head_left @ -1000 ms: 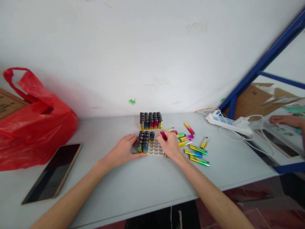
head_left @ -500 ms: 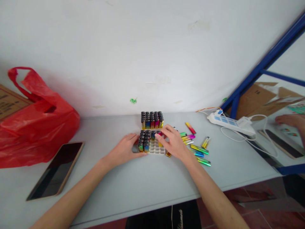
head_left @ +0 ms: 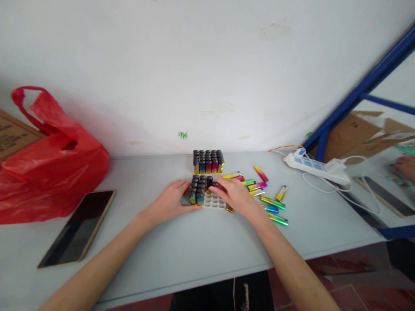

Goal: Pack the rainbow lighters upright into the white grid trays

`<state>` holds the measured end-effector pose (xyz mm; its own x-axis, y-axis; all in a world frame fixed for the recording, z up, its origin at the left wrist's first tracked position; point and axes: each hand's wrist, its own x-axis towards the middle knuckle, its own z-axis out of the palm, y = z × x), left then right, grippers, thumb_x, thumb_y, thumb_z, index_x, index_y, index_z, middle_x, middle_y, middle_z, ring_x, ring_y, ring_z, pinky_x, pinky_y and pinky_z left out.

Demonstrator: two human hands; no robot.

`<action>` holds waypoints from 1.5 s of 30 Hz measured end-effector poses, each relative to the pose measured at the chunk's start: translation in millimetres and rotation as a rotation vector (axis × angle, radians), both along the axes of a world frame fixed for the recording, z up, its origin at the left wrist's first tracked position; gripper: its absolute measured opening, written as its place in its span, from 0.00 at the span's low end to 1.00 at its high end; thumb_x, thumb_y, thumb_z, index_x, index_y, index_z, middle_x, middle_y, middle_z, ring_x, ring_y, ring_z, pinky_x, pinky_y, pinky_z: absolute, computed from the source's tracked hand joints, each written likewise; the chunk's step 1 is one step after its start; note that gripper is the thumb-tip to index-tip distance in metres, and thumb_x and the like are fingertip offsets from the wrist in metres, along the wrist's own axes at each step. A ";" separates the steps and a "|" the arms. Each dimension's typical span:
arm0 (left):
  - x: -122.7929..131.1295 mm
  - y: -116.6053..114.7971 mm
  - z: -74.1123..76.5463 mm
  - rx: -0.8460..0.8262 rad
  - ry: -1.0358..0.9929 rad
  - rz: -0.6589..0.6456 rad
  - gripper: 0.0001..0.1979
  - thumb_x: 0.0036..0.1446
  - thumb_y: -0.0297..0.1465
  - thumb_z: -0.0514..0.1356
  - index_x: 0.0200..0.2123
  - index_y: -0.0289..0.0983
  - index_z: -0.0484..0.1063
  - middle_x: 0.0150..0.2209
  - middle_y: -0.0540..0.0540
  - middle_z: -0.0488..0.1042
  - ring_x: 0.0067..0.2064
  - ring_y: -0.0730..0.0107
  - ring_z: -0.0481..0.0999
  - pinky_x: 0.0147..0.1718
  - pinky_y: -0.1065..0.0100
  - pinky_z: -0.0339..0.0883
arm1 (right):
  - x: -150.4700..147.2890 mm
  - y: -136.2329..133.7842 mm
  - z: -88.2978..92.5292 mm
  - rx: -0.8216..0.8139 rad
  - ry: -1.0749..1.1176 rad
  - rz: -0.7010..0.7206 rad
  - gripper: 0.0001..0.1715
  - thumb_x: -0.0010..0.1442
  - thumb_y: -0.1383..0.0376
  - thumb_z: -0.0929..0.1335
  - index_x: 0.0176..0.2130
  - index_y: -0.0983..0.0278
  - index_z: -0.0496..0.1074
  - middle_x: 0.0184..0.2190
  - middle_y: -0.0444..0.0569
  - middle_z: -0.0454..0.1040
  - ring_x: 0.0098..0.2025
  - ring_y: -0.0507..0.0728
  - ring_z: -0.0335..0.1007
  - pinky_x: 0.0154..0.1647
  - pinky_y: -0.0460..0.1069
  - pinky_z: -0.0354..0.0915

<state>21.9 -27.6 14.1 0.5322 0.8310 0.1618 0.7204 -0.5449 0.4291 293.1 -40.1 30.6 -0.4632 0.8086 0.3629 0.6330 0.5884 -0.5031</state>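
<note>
While my left hand [head_left: 173,199] lies open and flat on the surface [head_left: 194,250], its fingertips touch the left side of the tray [head_left: 212,201]; loosely spread, gripping nothing.

Right hand [head_left: 235,196] is curled over the tray's right half; thumb and forefinger are closed on the dark cap of one lighter [head_left: 212,185], which stands upright in the tray's back row; I can't tell whether it is fully seated.

Tray is white with round holes, just in front of me at mid-surface; standing lighters [head_left: 197,192] fill its left columns, black caps up; holes on the near right side are bare.

Just behind it stands a full tray [head_left: 208,161], packed with upright lighters, apart from both hands.

Loose lighters [head_left: 267,202] lie flat to the right of the right hand, scattered, in mixed metallic colours; one pokes out from under the palm.

Far left: red bag [head_left: 48,172] slumped against the wall [head_left: 207,65], cardboard box [head_left: 13,134] behind it; phone [head_left: 78,226] lies screen up in front of the bag, well apart from the tray.

Right: white power strip [head_left: 316,166] with its cable looped beside it; blue frame [head_left: 356,90] rises behind; another person's hand [head_left: 405,166] shows at the far right edge, blurred.
</note>
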 end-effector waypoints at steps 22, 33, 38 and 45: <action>0.9 2.8 3.1 0.016 0.001 0.019 0.27 0.54 0.60 0.69 0.38 0.42 0.74 0.42 0.40 0.80 0.44 0.47 0.81 0.46 0.50 0.77 | 39.9 10.6 17.3 -0.018 0.246 -0.204 0.22 0.78 0.51 0.64 0.39 0.61 0.77 0.36 0.49 0.80 0.38 0.57 0.75 0.43 0.51 0.68; 0.6 2.8 2.5 0.011 -0.005 0.023 0.27 0.54 0.59 0.69 0.36 0.42 0.72 0.41 0.41 0.79 0.43 0.48 0.81 0.46 0.49 0.78 | 87.5 15.1 19.8 -0.025 0.488 -0.437 0.28 0.73 0.42 0.66 0.37 0.61 0.78 0.33 0.51 0.80 0.35 0.58 0.78 0.40 0.51 0.75; 1.1 3.4 0.6 0.018 -0.015 0.031 0.28 0.52 0.60 0.70 0.38 0.43 0.72 0.43 0.39 0.80 0.45 0.44 0.82 0.48 0.48 0.79 | 84.9 15.7 19.3 -0.053 0.475 -0.421 0.30 0.73 0.41 0.66 0.37 0.61 0.79 0.32 0.51 0.81 0.35 0.59 0.79 0.39 0.52 0.76; 0.9 2.0 2.6 0.026 -0.019 0.020 0.27 0.53 0.58 0.70 0.39 0.42 0.74 0.42 0.40 0.81 0.44 0.47 0.81 0.48 0.48 0.79 | 77.2 14.1 19.6 -0.081 0.416 -0.396 0.29 0.74 0.44 0.65 0.35 0.61 0.80 0.29 0.49 0.81 0.32 0.58 0.79 0.37 0.51 0.75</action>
<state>22.8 -25.6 16.8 0.5117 0.8371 0.1937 0.7232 -0.5413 0.4290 370.3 -25.9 50.1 0.0491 0.9241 0.3789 0.5361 0.2957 -0.7907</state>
